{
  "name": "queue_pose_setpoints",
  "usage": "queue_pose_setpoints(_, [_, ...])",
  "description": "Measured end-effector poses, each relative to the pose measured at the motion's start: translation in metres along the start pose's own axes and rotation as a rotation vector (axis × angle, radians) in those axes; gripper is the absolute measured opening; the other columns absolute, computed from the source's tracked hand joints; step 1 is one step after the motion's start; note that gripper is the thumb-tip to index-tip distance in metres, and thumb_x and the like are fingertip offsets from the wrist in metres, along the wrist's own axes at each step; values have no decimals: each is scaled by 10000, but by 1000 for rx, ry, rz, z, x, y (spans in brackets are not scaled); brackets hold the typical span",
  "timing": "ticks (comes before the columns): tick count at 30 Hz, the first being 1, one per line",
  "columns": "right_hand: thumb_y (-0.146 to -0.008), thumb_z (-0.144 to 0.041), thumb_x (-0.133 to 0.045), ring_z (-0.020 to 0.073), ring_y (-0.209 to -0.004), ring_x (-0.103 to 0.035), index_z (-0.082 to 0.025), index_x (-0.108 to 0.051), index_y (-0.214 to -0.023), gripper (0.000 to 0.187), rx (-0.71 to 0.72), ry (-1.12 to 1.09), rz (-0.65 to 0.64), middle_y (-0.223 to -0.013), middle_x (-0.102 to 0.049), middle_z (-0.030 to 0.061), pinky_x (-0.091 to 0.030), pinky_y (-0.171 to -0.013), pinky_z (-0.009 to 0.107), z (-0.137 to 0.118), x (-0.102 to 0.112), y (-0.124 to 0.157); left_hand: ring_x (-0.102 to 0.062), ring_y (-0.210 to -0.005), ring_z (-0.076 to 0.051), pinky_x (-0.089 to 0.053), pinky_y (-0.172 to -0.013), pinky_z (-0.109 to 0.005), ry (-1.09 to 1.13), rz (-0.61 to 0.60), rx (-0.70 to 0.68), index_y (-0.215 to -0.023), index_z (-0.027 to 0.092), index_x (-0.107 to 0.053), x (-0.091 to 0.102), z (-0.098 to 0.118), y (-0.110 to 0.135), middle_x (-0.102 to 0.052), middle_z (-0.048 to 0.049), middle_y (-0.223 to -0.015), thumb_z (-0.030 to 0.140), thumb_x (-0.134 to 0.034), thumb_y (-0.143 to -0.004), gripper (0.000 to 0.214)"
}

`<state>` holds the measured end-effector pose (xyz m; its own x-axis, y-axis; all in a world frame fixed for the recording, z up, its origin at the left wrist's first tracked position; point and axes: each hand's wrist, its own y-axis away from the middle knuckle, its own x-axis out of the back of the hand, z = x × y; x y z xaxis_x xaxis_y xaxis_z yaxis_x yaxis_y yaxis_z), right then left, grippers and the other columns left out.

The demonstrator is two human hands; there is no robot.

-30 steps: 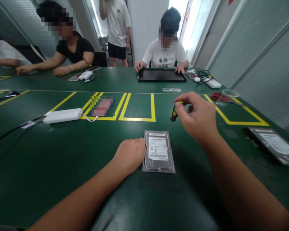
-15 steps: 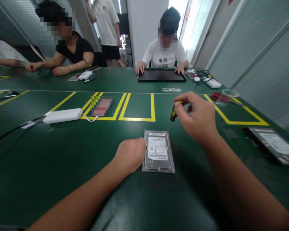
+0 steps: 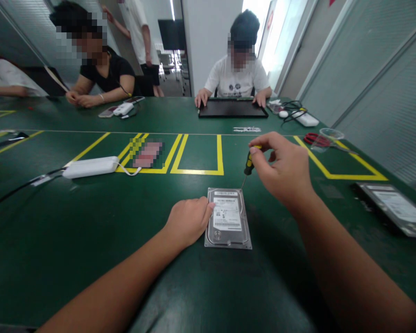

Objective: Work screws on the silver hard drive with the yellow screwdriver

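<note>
A silver hard drive (image 3: pixel 228 217) with a white label lies flat on the green table in front of me. My left hand (image 3: pixel 190 218) is closed against its left edge, the thumb tip resting on the drive's upper face. Between the thumb and fingers of my right hand (image 3: pixel 284 169) is a black and yellow screwdriver (image 3: pixel 248 165). It stands nearly upright, leaning slightly, and its thin shaft reaches down to the drive's far right corner. Whether a screw sits under the tip is too small to see.
A second hard drive (image 3: pixel 395 208) lies at the right. Red-handled pliers (image 3: pixel 315 138) and a clear plastic cup (image 3: pixel 329 135) are beyond it. Left stand a white power adapter (image 3: pixel 90 167) and a phone (image 3: pixel 149 154). Across the table, a person holds a black panel (image 3: pixel 233 108).
My left thumb has slid onto the drive's top. My right hand and the screwdriver stay nearly in place. In the background, a standing person has moved left, and a seated person's hands have come together.
</note>
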<state>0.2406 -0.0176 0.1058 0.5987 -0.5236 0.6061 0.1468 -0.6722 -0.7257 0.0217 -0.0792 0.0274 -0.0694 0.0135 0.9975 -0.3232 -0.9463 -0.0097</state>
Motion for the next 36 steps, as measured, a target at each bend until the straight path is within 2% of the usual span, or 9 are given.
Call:
queue_pose_setpoints(11, [-879, -271, -562, 203, -703, -628, -243, -663, -963, 134, -8, -18, -13, -846, -713, 39, -445, -651, 342, -1, 2, 0, -704, -801, -251, -503, -690, -339, 14, 1, 3, -900, 185, -607, 1, 1, -1, -717, -70, -868, 403, -235, -1056, 459])
queue_pose_setpoints(17, [-859, -226, -541, 192, -658, -612, -229, -679, -952, 167, -43, -25, -16, -761, -693, 30, -437, -631, 331, -2, 3, 0, -702, -802, -254, -507, -696, -345, 8, 5, -2, -906, 186, -607, 1, 1, -1, -715, -70, -871, 392, -232, -1055, 454])
queue_pose_setpoints(23, [-885, -328, -599, 199, -769, -595, -223, -675, -902, 130, 25, -4, 26, -913, -672, 61, -458, -674, 343, -2, 0, -2, -702, -807, -248, -506, -699, -342, 2, -1, -5, -918, 185, -606, 1, 1, -1, -714, -73, -875, 378, -221, -1056, 453])
queue_pose_setpoints(29, [-871, -260, -583, 210, -804, -592, -230, -675, -900, 101, 19, -2, 41, -923, -651, 63, -462, -699, 359, 0, -1, -2, -700, -820, -238, -502, -703, -329, 4, -21, -11, -923, 181, -608, 3, 0, -1, -716, -78, -891, 374, -217, -1057, 457])
queue_pose_setpoints(36, [-834, -192, -558, 218, -761, -617, -225, -679, -969, 184, -4, -11, 36, -905, -698, 54, -468, -698, 377, 1, -2, 0, -697, -798, -246, -489, -682, -337, 4, 9, -19, -903, 192, -602, 1, -1, 0, -716, -69, -880, 375, -226, -1055, 445])
